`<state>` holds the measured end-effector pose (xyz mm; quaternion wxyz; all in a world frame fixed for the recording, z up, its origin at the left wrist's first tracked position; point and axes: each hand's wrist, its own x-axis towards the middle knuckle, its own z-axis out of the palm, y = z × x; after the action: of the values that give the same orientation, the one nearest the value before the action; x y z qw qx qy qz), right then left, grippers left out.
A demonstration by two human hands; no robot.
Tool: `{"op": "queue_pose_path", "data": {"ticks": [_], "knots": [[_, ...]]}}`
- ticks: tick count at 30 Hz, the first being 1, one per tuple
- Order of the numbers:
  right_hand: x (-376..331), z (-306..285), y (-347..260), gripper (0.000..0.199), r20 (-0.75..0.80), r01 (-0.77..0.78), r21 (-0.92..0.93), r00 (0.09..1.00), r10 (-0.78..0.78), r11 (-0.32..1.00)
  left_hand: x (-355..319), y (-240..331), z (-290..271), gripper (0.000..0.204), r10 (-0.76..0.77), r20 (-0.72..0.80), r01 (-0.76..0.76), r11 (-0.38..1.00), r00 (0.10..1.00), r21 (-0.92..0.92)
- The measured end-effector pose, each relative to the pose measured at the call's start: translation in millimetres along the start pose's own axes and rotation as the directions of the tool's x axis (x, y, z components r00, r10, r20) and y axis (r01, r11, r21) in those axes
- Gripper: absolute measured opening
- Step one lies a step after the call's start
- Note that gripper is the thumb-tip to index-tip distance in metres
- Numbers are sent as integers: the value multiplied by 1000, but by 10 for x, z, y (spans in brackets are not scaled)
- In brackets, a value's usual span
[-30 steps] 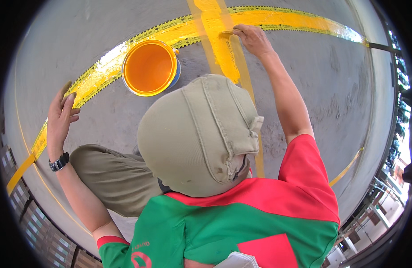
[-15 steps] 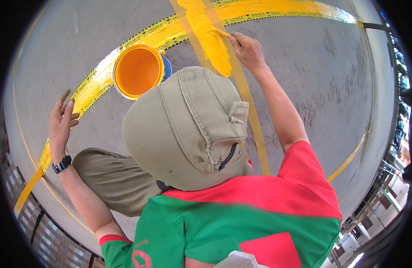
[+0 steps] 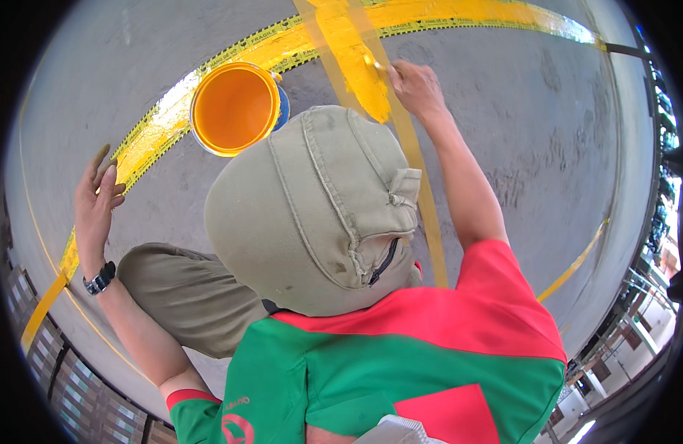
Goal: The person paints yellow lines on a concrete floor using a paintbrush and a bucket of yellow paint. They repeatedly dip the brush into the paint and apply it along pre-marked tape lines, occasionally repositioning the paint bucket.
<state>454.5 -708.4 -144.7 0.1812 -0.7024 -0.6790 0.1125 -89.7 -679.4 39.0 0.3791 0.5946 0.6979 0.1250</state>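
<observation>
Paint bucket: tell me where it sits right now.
In the head view the paint bucket stands upper left on the grey floor, against the yellow painted stripe, between the left hand and the right hand.

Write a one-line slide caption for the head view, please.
Right hand brushes yellow paint on the floor; left hand rests flat beside a paint bucket.

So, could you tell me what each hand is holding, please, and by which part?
The right hand grips a paintbrush by its handle, bristles on the wet yellow stripe. The left hand holds nothing; it rests flat on the concrete floor.
</observation>
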Motion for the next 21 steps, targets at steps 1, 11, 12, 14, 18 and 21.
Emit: {"op": "queue_pose_path", "data": {"ticks": [1,11,12,14,18,21], "knots": [[-40,-6,15,23,113,-77,-68,990,84,995,-9,3,9,51,-1,-20,1,1000,1000,-5],[22,-28,-16,23,96,67,34,993,-70,997,-65,-19,-35,53,5,-23,-5,1000,1000,22],[-123,-123,-6,22,207,61,16,976,-63,998,-91,-33,-39,53,-4,-38,4,1000,999,1],[-408,-399,86,20,390,25,0,920,-23,1000,-102,-51,-40,54,-8,-58,6,1000,998,-24],[-583,-532,256,20,530,13,60,847,-43,998,-67,-33,-31,54,-23,-24,23,1000,999,15],[-162,-261,284,21,430,45,84,900,-77,995,-5,16,-1,54,13,34,-13,1000,999,7]]}}
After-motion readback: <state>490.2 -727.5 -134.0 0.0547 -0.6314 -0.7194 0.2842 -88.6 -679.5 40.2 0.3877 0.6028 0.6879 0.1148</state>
